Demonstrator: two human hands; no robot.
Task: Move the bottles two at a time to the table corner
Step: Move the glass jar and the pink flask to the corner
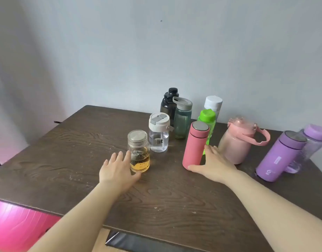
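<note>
Both forearms reaching in from the near table [65, 146] edge. Left hand [118, 170] fingers spread, loosely cupped against the left side of the glass jar [139, 151], thumb low at its base; not yet closed. Right hand [211, 163] likewise splayed, thumb under the foot of the pink flask [195, 144], fingers behind its right flank; wrap incomplete. Both bottles upright, long axis vertical, each just inboard of its own hand. Remaining bottles clustered behind and to the right. Likely next: close both grips, lift together.
</note>
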